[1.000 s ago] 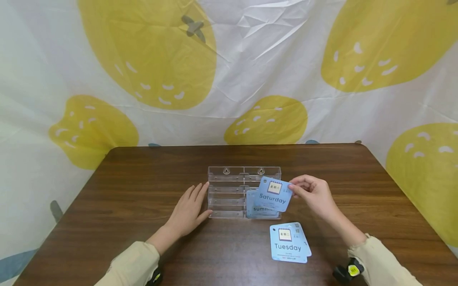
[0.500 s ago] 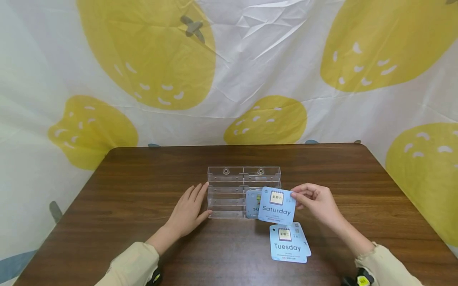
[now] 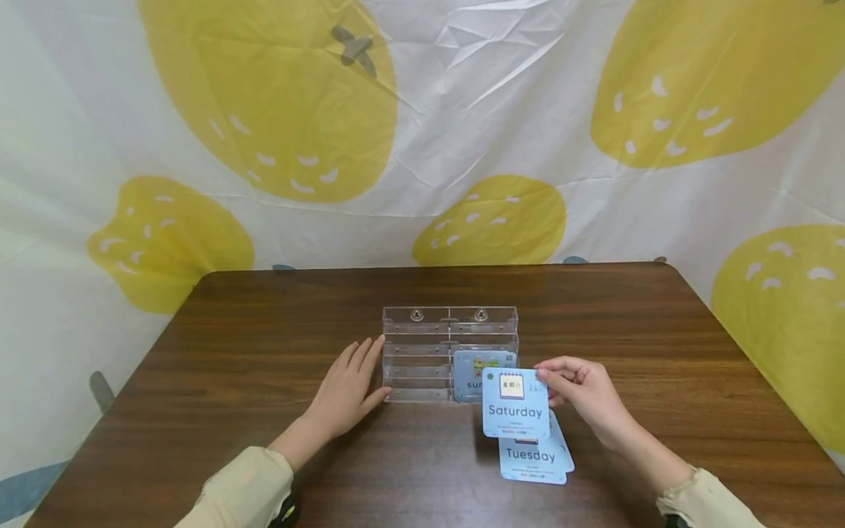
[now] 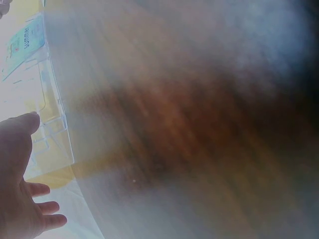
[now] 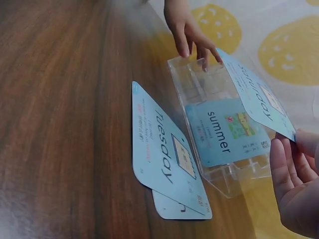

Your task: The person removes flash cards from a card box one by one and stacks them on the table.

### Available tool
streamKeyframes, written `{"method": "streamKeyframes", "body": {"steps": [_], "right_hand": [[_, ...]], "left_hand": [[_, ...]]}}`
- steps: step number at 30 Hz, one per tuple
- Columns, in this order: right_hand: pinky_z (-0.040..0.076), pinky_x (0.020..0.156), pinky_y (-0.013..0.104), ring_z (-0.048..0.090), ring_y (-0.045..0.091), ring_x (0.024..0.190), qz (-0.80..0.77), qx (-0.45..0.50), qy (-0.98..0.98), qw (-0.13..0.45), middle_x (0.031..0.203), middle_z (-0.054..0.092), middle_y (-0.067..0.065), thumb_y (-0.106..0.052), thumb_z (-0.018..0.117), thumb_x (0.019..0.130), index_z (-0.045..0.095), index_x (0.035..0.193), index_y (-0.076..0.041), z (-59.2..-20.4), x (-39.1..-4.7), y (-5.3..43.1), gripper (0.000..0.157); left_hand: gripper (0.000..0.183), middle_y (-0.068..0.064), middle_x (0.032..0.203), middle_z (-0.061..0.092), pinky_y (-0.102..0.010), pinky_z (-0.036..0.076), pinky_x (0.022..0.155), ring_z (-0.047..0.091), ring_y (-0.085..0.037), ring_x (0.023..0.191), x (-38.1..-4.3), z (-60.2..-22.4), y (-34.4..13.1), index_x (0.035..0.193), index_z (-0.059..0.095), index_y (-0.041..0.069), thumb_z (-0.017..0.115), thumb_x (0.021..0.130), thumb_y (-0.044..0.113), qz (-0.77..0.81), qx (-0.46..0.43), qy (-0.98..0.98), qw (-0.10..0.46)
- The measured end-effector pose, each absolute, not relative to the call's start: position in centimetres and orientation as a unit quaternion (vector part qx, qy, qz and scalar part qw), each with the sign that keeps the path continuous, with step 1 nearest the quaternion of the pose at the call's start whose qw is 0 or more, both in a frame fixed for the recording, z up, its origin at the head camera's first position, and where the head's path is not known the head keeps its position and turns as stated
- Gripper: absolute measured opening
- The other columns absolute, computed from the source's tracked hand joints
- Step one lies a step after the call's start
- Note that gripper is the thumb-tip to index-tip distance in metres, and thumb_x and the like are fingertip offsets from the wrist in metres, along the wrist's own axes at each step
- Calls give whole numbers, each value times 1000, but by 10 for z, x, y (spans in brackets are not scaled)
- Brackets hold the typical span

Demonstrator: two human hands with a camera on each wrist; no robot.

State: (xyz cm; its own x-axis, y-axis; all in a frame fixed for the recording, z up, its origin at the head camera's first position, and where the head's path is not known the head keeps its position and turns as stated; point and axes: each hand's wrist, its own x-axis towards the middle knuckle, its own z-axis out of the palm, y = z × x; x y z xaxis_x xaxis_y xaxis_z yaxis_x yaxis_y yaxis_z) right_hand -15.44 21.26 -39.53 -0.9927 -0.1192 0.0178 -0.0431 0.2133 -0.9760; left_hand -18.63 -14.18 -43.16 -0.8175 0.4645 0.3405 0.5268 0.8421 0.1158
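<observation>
My right hand (image 3: 587, 396) pinches the "Saturday" card (image 3: 515, 402) by its upper right corner, between thumb and fingers. In the head view this light blue card overlaps the "Tuesday" card (image 3: 531, 466), which lies on the table on top of another card. Fingers straight, my left hand (image 3: 350, 385) rests against the left side of a clear plastic card holder (image 3: 417, 350). A "summer" card (image 5: 224, 130) stands in the holder's lower right pocket; in the head view the held card hides part of it. The left wrist view shows my left thumb (image 4: 25, 122) beside the holder.
The dark wooden table (image 3: 264, 330) runs back to a white cloth (image 3: 317, 235) printed with yellow fruit. The holder's left pockets and upper right ones show no card.
My right hand has drawn the "Saturday" card down and toward me, from in front of the holder to over the "Tuesday" card. The left hand has stayed put.
</observation>
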Motion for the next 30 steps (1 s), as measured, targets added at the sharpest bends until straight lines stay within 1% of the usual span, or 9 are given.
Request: {"method": "streamKeyframes", "body": {"steps": [7, 15, 22, 24, 30], "right_hand": [[53, 60, 25, 61, 11, 67, -631, -5, 773, 59, 81, 69, 0, -15, 60, 88, 57, 106, 13, -399, -152, 215, 34], [52, 59, 23, 62, 11, 68, -658, 1, 746, 101, 79, 69, -3, -17, 59, 89, 60, 103, 8, -410, -151, 218, 29], [51, 59, 21, 58, 8, 66, -659, 15, 741, 125, 75, 66, -4, -18, 59, 88, 65, 96, -2, -414, -149, 218, 19], [51, 59, 21, 58, 9, 67, -658, 21, 741, 132, 75, 66, -3, -19, 60, 88, 65, 96, -2, -415, -149, 219, 19], [51, 60, 21, 58, 10, 67, -649, 31, 746, 146, 76, 65, -2, -20, 59, 88, 63, 101, 3, -418, -148, 221, 26]], "left_hand": [[79, -24, 132, 42, -48, 32, 101, 40, -41, 120, -187, -431, -141, 142, 25, 2, 64, 83, 38, -105, -259, -949, 148], [79, -24, 131, 42, -48, 32, 101, 40, -41, 119, -187, -433, -142, 141, 26, 1, 64, 83, 38, -101, -261, -947, 155], [79, -24, 131, 43, -47, 32, 102, 41, -40, 119, -187, -434, -142, 141, 26, 1, 63, 83, 38, -98, -266, -946, 159], [79, -24, 131, 43, -47, 32, 101, 41, -41, 119, -187, -434, -142, 141, 25, 1, 63, 83, 38, -98, -265, -946, 158], [78, -25, 131, 43, -48, 32, 101, 40, -41, 119, -187, -434, -142, 141, 25, 1, 63, 83, 38, -101, -262, -947, 154]]}}
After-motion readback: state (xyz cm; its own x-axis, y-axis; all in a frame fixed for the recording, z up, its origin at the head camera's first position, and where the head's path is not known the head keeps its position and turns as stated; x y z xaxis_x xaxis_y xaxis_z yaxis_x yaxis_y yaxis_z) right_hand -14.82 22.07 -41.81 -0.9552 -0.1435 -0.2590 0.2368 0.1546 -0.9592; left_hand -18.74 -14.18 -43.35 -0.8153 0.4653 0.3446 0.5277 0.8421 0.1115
